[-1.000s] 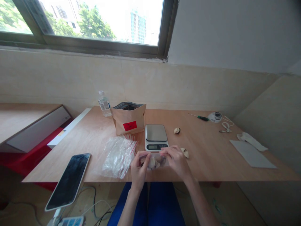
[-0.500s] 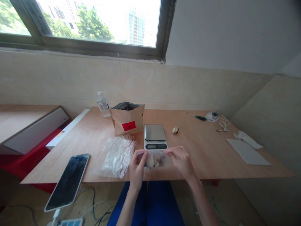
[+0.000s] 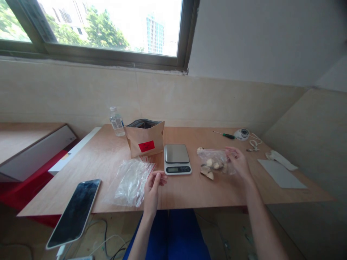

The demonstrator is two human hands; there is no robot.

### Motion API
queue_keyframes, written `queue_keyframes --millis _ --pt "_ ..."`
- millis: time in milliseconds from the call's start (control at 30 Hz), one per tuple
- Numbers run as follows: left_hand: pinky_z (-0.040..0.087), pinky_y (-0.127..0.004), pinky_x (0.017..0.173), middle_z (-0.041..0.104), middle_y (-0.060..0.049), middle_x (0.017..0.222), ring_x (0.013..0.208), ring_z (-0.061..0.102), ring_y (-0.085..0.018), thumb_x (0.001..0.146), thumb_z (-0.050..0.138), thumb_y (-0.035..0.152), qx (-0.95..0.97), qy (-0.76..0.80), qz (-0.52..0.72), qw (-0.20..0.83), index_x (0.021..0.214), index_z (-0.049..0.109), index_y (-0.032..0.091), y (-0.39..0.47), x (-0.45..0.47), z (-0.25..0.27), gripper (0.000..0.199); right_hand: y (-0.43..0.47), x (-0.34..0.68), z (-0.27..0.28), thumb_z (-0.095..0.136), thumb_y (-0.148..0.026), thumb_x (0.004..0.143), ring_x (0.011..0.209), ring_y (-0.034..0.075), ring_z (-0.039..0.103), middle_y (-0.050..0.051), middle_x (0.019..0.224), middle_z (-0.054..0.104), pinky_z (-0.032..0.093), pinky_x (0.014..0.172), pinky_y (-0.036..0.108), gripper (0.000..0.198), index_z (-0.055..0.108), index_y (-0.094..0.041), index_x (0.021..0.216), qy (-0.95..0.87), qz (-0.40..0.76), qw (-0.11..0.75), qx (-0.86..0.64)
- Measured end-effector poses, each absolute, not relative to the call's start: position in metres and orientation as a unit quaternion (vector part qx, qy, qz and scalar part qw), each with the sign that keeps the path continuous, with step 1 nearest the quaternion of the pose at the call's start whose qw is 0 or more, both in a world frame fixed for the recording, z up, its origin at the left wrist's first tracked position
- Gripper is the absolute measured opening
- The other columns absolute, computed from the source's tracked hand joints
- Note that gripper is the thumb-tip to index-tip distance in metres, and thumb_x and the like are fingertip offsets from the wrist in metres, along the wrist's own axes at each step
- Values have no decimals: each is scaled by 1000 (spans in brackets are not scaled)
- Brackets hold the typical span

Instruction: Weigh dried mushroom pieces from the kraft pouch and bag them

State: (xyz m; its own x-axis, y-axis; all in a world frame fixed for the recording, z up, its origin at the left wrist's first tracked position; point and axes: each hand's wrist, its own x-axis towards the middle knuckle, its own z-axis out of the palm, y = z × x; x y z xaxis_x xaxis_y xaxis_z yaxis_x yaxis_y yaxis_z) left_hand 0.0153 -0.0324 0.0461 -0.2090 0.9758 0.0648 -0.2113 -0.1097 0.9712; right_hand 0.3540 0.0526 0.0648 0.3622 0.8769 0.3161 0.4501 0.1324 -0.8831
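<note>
My right hand (image 3: 236,159) pinches the top right corner of a clear zip bag (image 3: 229,167), which hangs or rests over the table right of the scale. Pale and brown chunks, like dried mushroom pieces (image 3: 216,165), show through the plastic at its lower part. Behind the bag's top left corner, a loose pale piece (image 3: 200,148) is partly hidden. My left hand (image 3: 154,186) holds nothing; its fingers are loosely curled, near the front left corner of a small digital scale (image 3: 177,154). The scale's steel plate carries nothing. Left of that hand lies a pile of clear zip bags (image 3: 131,184).
A brown paper pouch (image 3: 146,139) with a red label stands open-topped behind the bags, beside a water bottle (image 3: 117,122). A phone (image 3: 74,213) juts over the front left edge. Far right are a screwdriver (image 3: 228,136), white camera (image 3: 242,134), cable (image 3: 254,145) and white sheet (image 3: 280,174).
My right hand has carried the filled zip bag from in front of the scale to its right. My left hand has let go of the bag and stayed near the scale's front left.
</note>
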Motion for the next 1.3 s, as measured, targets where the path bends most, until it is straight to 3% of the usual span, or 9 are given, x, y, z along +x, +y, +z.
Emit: queue_keyframes --millis 133,233,300,400,567,833,1000,1100,1300 --pt "43 -21 62 63 -1 72 64 56 -11 84 54 41 427 459 615 477 86 62 17 -32 12 48 25 67 362 46 55 -46 76 99 34 53 20 107 58 42 82 52 52 55 -10 113 -486 -16 451 -749" --pt "42 -21 61 62 0 70 63 55 -11 84 55 42 433 467 607 475 87 62 17 -32 8 47 26 49 335 25 48 -40 82 113 37 44 21 122 48 35 90 59 45 52 -13 117 -531 -113 414 -730" --pt "42 -21 60 61 0 69 63 55 -12 83 55 43 433 478 602 471 88 62 17 -32 4 47 27 31 314 10 44 -37 86 110 31 49 15 114 53 37 93 52 31 57 -19 108 -642 -59 382 -662" --pt "42 -21 59 61 0 67 62 55 -12 82 56 44 429 492 598 465 87 62 17 -32 1 49 28 11 293 -8 48 -35 86 110 28 50 12 115 54 39 95 46 26 59 -21 103 -719 22 339 -606" --pt "42 -20 60 61 0 67 64 55 -12 81 57 44 424 496 601 462 86 62 18 -35 -2 55 27 14 279 2 42 -22 87 95 24 58 10 97 62 45 87 38 23 64 -19 86 -726 109 355 -579" --pt "43 -22 61 61 -1 67 63 55 -13 81 57 46 423 506 600 453 86 64 18 -44 -4 53 30 94 216 38 46 -29 87 84 18 64 5 92 69 49 74 30 23 65 -20 94 -722 148 419 -530" --pt "43 -24 61 61 -1 69 64 56 -15 82 55 46 451 508 578 452 86 63 18 -44 -19 54 30 125 220 21 45 -25 86 111 25 52 11 112 62 36 98 43 24 63 -18 101 -706 91 419 -564" --pt "44 -26 64 61 -2 72 66 56 -16 84 53 44 487 526 577 391 87 63 18 -36 -35 61 27 124 245 9 47 -14 80 116 29 47 17 116 59 30 101 49 27 62 -14 103 -679 67 410 -605" --pt "44 -30 81 61 -6 98 89 57 -19 88 46 36 585 554 582 107 99 59 21 8 -56 115 23 127 265 7 43 -8 77 104 25 57 15 108 64 41 93 42 34 63 -14 104 -676 82 408 -608"
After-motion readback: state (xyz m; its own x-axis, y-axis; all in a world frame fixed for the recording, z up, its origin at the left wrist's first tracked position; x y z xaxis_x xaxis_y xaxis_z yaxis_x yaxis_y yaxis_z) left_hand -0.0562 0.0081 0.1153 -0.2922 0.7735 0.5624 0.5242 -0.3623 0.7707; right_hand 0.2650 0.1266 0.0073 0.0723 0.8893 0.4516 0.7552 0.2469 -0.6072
